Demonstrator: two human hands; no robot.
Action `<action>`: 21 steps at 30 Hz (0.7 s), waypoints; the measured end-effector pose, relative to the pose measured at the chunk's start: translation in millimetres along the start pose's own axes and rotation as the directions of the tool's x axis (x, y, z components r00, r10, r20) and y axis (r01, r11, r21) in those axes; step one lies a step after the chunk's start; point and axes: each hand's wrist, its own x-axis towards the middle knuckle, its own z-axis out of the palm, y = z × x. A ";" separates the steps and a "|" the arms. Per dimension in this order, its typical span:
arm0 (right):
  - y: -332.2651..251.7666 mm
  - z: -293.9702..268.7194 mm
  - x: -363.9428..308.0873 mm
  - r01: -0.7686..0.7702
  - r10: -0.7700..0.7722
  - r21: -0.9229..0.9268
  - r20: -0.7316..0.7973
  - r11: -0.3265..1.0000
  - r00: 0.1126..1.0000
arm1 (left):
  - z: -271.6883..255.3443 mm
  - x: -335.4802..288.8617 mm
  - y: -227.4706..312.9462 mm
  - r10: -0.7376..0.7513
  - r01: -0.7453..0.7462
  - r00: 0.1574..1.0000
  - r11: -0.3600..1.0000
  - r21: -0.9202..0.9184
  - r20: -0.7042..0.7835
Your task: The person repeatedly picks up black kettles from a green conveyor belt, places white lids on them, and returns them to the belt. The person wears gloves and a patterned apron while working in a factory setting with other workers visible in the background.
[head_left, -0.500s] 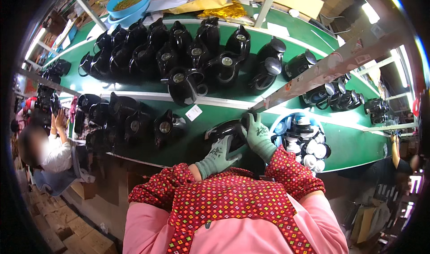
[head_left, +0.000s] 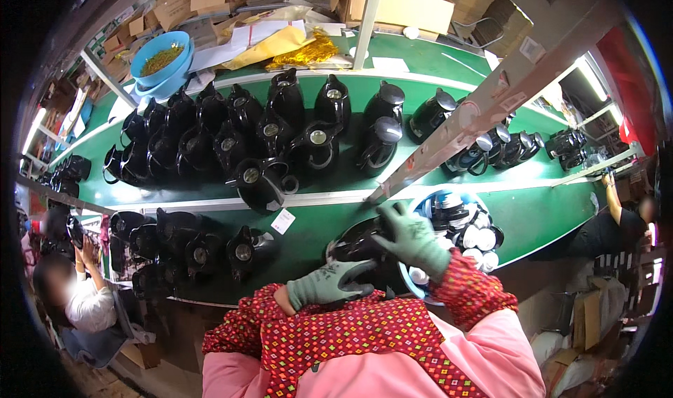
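OK, L hand (head_left: 324,285) at blk jug (head_left: 355,242), grip unclear; R hand (head_left: 415,241) splayed nr jug.

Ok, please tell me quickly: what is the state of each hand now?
Left hand: open, thumb and fingers apart, beside the black jug; contact cannot be told.
Right hand: open, fingers spread, at the jug's right end.

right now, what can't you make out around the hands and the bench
In the head view:
- Black jug by the left hand: near side, partly hidden by that hand.
- Blue basin: its floor, covered by white and black pieces.
- White tag: print, too small.
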 end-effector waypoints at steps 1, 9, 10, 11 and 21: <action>0.4 -27.5 -7.7 -0.024 0.025 0.012 -0.050 1.000 0.998 | -15.0 3.9 19.5 -0.035 0.038 0.999 0.993 -0.113 0.028; 42.5 -193.8 -43.3 -0.085 0.079 0.004 -0.426 0.996 0.901 | -49.4 79.3 -74.2 -0.081 -0.065 0.840 0.967 -0.248 -0.537; 44.2 -201.4 -38.6 -0.120 0.101 -0.012 -0.449 0.993 0.888 | -57.2 92.3 -83.0 -0.097 0.006 0.834 0.986 -0.167 -0.543; 56.6 -201.3 -29.4 -0.113 0.040 -0.113 -0.507 0.987 0.861 | -60.7 105.7 -89.7 -0.132 0.071 0.814 0.989 -0.129 -0.565; 244.1 -67.2 135.7 -0.158 0.013 -0.482 -0.289 0.862 0.957 | -80.7 206.7 -140.2 -0.339 0.534 0.728 0.825 0.183 -0.596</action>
